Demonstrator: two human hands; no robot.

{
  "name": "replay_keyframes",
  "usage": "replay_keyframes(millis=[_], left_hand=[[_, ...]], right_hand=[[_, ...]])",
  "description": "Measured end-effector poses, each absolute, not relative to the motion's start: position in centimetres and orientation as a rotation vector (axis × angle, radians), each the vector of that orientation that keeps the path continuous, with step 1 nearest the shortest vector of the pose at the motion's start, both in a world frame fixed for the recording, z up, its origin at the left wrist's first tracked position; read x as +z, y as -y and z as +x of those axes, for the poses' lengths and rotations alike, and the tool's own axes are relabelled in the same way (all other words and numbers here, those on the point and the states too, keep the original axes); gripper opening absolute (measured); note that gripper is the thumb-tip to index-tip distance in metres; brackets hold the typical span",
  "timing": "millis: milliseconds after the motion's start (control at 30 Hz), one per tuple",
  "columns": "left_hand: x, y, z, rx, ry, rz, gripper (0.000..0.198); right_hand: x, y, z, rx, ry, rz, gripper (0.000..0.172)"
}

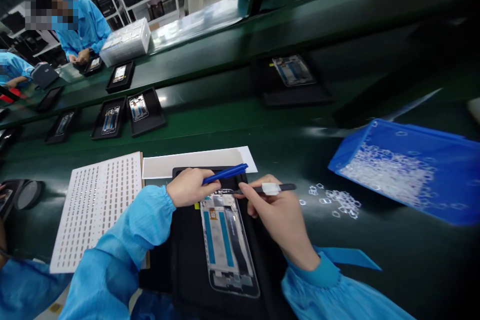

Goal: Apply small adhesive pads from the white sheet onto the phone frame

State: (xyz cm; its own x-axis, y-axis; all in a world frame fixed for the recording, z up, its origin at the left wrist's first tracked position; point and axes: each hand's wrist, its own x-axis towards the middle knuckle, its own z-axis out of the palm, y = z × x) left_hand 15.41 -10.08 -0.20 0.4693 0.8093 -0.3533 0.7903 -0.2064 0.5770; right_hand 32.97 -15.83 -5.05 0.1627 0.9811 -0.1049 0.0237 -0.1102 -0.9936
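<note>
A phone frame (225,245) with blue strips lies in a black tray (187,270) in front of me. My left hand (191,187) is at the frame's top end, closed round a blue pry stick (227,174) that points right. From the right, my right hand (277,212) grips dark tweezers (287,187) with a white wrap on them. Their tips reach the top edge of the frame, close to my left fingertips. Whether the tips hold a small part is too fine to see.
White sheets of small parts (93,210) lie on the left. Small clear rings (343,202) are scattered at right, beside a blue bin (450,175) holding many more. Trays with phone frames (110,120) stand on the green line beyond. Co-workers in blue sit across and at left.
</note>
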Motion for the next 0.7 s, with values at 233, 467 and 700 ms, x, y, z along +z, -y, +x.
replay_keyframes(millis=[233, 467, 700], left_hand=[[0.2, 10.0, 15.8, -0.019, -1.346, 2.006, 0.017], [0.1, 10.2, 16.2, -0.079, -1.4, 2.03, 0.017], [-0.3, 10.7, 16.8, -0.186, -1.514, 2.157, 0.023]], right_hand=[[-5.6, 16.0, 33.1, 1.126, 1.116, -1.391, 0.041], [-5.6, 16.0, 33.2, 1.104, 1.152, -1.419, 0.039], [-5.6, 16.2, 33.2, 0.996, 1.233, -1.41, 0.041]])
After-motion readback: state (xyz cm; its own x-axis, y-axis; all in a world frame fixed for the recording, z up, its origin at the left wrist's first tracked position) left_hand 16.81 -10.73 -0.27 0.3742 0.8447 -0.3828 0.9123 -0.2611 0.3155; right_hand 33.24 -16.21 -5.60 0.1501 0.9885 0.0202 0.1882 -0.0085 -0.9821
